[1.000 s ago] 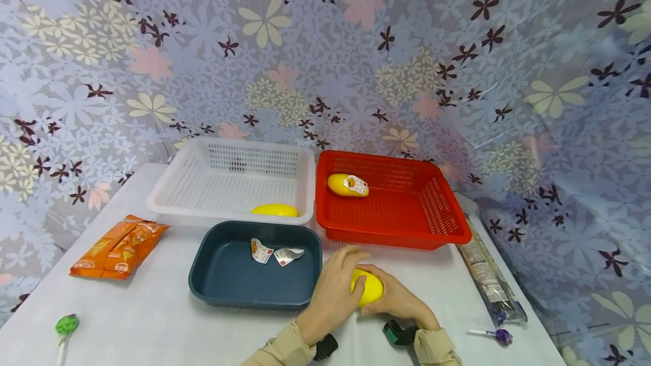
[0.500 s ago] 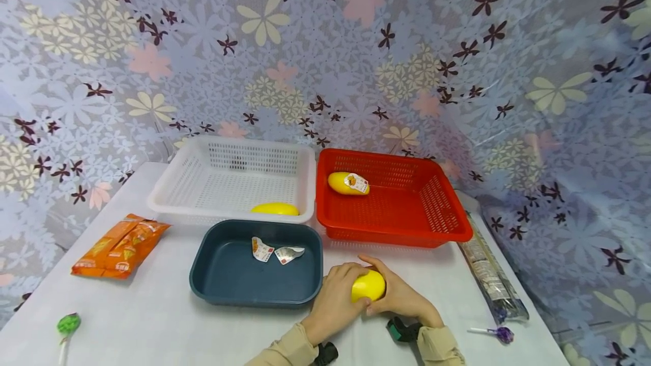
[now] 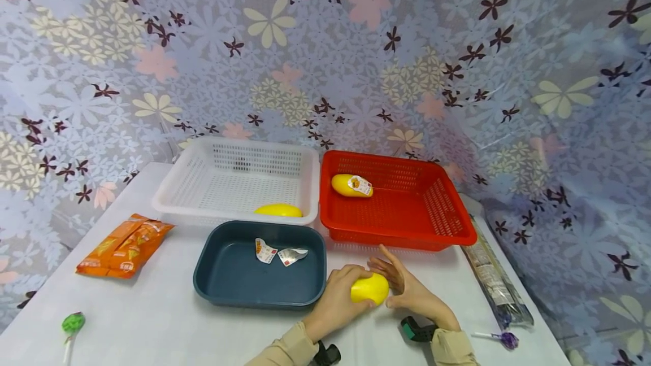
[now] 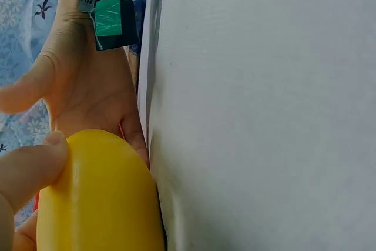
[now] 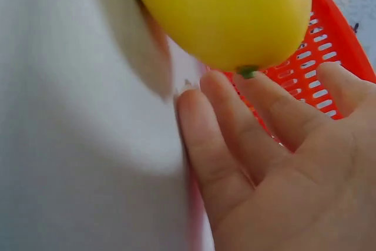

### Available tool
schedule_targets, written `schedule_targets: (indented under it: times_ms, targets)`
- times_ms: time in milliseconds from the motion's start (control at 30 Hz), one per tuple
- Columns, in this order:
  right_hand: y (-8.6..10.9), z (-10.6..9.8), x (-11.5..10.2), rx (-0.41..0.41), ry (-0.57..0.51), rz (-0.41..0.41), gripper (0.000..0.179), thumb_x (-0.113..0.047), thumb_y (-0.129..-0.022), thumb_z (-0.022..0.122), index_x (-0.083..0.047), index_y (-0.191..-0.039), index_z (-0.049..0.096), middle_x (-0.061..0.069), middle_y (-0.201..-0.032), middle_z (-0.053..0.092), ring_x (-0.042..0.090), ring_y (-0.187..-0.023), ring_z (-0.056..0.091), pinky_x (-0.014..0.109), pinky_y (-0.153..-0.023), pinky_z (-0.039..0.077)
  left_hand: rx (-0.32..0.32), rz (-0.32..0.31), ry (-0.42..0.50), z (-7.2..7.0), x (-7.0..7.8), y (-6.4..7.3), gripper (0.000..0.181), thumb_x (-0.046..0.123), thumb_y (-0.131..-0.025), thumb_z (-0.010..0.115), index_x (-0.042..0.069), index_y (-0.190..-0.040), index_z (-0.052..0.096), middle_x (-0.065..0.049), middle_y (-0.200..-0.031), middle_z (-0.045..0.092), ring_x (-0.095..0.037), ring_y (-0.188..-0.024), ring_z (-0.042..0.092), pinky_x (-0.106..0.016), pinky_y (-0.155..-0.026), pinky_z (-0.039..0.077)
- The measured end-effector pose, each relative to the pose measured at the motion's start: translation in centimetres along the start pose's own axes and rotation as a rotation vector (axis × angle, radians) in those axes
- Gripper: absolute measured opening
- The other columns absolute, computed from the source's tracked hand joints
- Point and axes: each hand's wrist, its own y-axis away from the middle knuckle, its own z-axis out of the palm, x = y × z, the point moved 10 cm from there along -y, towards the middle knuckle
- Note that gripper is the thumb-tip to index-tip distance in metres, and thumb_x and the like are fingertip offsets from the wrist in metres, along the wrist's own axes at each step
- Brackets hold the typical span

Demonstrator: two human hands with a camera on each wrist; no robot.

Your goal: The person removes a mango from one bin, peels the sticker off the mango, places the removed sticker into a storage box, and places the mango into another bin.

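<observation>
A smooth yellow oval fruit [image 3: 370, 289] with a small green stem nub [image 5: 247, 72] lies across my left hand's grasp, just right of the blue tray. My left hand [image 3: 338, 301] holds it from the left, thumb on the near side and fingers over the far side. To its right, my right hand [image 3: 414, 293] has its fingers spread, the palm facing the fruit. In the right wrist view those fingertips sit right at the stem end. Two white stickers [image 3: 265, 251] lie in the dark blue tray [image 3: 216, 292].
A white basket [image 3: 170, 208] and a red basket [image 3: 396, 236] stand behind, each with a yellow fruit in it; the one in the red basket bears a sticker. An orange snack bag [image 3: 124, 246] and green lollipop [image 3: 73, 323] lie left, a long packet [image 3: 495, 275] and purple lollipop [image 3: 508, 340] right.
My right hand has come away from the fruit to the right and its fingers have spread. My left hand keeps its hold, the fruit a little further right.
</observation>
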Motion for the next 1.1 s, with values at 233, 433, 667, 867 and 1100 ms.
schedule_targets:
  times_ms: [233, 433, 667, 867, 1100]
  targets:
    - [-0.1, 0.2, -0.1, -0.011, 0.064, 0.002, 0.110, -0.046, -0.085, 0.069, -0.012, -0.156, -0.007, 0.033, -0.157, 0.010, -0.007, -0.136, 0.036, 0.011, -0.103, 0.035, -0.010, -0.011, 0.003, 0.1, -0.2, -0.1, 0.049, 0.025, -0.078, 0.080, 0.013, -0.123, 0.064, -0.003, -0.127, 0.061, -0.020, -0.112, 0.055, -0.032, -0.096, 0.042]
    - [0.1, -0.1, -1.0, 0.021, 0.160, 0.043, 0.104, -0.039, -0.086, 0.071, -0.012, -0.157, 0.000, 0.029, -0.156, 0.021, 0.018, -0.141, 0.038, 0.017, -0.102, 0.040, -0.014, -0.009, 0.011, 0.2, -0.1, 0.0, 0.049, 0.026, -0.078, 0.080, 0.014, -0.122, 0.064, -0.002, -0.125, 0.062, -0.019, -0.110, 0.054, -0.030, -0.093, 0.042]
    - [-0.2, -0.1, -5.5, 0.105, 0.401, -0.008, 0.081, -0.012, -0.089, 0.066, -0.017, -0.155, 0.020, 0.020, -0.152, 0.037, 0.034, -0.133, 0.045, 0.040, -0.101, 0.047, -0.024, -0.025, 0.027, 0.3, -0.3, 0.0, 0.047, 0.026, -0.077, 0.081, 0.015, -0.121, 0.065, 0.000, -0.125, 0.061, -0.018, -0.107, 0.053, -0.029, -0.091, 0.042]
    - [-2.3, 0.6, -9.1, 0.232, 0.586, -0.056, 0.058, -0.023, -0.090, 0.068, -0.019, -0.144, 0.045, 0.008, -0.142, 0.054, 0.030, -0.123, 0.055, 0.045, -0.099, 0.048, -0.008, -0.004, -0.010, 0.2, -0.2, 0.1, 0.051, 0.025, -0.073, 0.084, 0.015, -0.119, 0.065, 0.000, -0.121, 0.063, -0.017, -0.102, 0.054, -0.027, -0.088, 0.042]
    - [-6.2, 1.7, -11.9, 0.251, 0.677, -0.172, 0.048, -0.030, -0.088, 0.070, -0.021, -0.133, 0.058, 0.000, -0.134, 0.061, 0.022, -0.123, 0.057, 0.050, -0.101, 0.047, 0.011, 0.039, -0.064, 0.4, 0.2, -0.2, 0.047, 0.027, -0.070, 0.084, 0.017, -0.113, 0.067, 0.004, -0.116, 0.066, -0.014, -0.105, 0.058, -0.030, -0.091, 0.043]
